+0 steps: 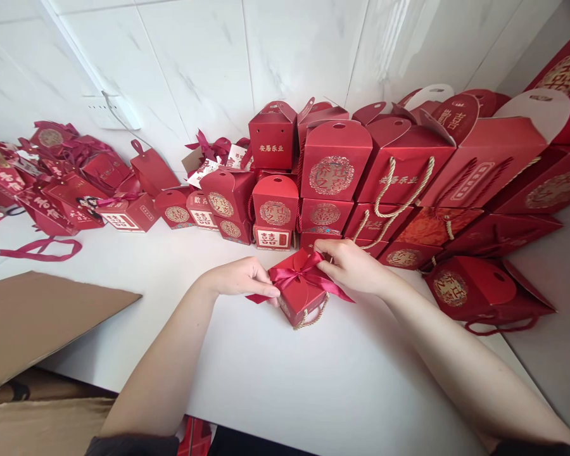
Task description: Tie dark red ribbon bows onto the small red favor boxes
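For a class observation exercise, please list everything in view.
gift box: one, red, between hands
bow: one, crimson, atop it
stacked boxes: many, red, centre to right
front box: one, red, right, before stack
heaped boxes: many, red, back left
ribbon loop: one, crimson, left
cardboard: count unclear, brown, lower left
wall socket: one, white, back left
cable: one, grey, socket
wall: one, white, back
table: one, white, centre
unclear item: one, red, bottom
sleeves: two, dark, bottom
left hand: one, bare, gift box's left
right hand: one, bare, bow's right

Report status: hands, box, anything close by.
Left hand at left side of red box. Right hand on ribbon bow atop it. Stacked boxes close behind.
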### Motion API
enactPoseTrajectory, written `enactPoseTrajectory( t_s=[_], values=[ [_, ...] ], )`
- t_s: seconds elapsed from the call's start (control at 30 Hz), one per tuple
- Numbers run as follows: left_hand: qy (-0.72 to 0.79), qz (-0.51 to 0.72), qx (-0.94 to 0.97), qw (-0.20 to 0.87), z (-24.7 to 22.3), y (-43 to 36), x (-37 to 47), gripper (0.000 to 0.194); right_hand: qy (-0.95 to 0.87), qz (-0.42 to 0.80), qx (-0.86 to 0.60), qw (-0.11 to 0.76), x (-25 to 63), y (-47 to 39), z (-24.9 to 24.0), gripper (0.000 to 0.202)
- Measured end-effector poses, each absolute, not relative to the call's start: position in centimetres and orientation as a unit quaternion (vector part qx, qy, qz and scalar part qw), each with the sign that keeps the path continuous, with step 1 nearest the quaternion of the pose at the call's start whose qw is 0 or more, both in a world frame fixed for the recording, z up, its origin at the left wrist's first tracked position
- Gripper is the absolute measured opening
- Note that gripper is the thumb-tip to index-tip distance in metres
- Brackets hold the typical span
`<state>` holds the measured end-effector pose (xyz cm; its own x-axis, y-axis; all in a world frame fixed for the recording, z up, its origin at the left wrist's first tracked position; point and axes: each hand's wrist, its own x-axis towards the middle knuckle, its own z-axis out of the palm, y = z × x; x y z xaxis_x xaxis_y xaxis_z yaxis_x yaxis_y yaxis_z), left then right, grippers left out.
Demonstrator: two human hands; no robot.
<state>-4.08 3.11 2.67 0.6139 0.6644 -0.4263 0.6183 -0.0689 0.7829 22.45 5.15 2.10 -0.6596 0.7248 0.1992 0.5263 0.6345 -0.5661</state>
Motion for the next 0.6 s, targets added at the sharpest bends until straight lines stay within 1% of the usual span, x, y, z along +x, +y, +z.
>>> enactPoseTrajectory(
  t_s=[0.27, 0.37, 0.47, 0.6],
  values=[
    [0.43, 0.025, 0.712, 0.554, 2.2, 3.1, -4.2, 0.035, -0.864, 0.231, -0.406, 0.189, 22.1, 5.3, 1.3, 0.015],
    [0.427, 0.016, 0.72, 0.546, 2.1, 3.0, -4.1, 0.033, -0.855, 0.213, -0.441, 0.172, 21.8, 5.0, 1.2, 0.015],
    [0.428, -0.016, 0.732, 0.529, 2.0, 3.0, -4.1, 0.035, -0.848, 0.167, -0.485, 0.131, 21.4, 4.6, 1.3, 0.018],
    [0.407, -0.024, 0.747, 0.525, 1.4, 3.3, -4.2, 0.033, -0.847, 0.119, -0.514, 0.065, 21.0, 4.3, 1.4, 0.031]
  ],
)
